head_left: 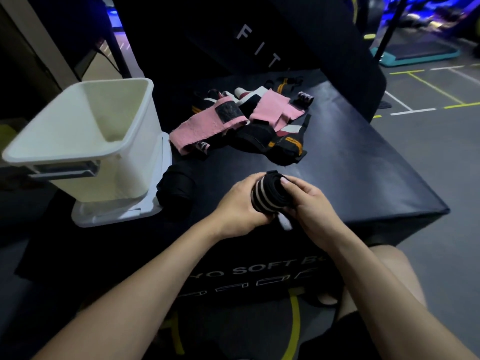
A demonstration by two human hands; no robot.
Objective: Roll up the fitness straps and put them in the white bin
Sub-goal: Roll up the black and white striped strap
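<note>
Single head-worn view, looking forward and down, close over a black soft box, background perhaps a gym

A black fitness strap with pale pink stripes, wound into a tight roll, is held upright just above the near part of the table between the left hand and the right hand; a white tab pokes out below it. A heap of loose straps in pink, black, white and orange lies unrolled further back. A rolled plain black strap lies beside the tall white plastic bin, which stands at the left.
</note>
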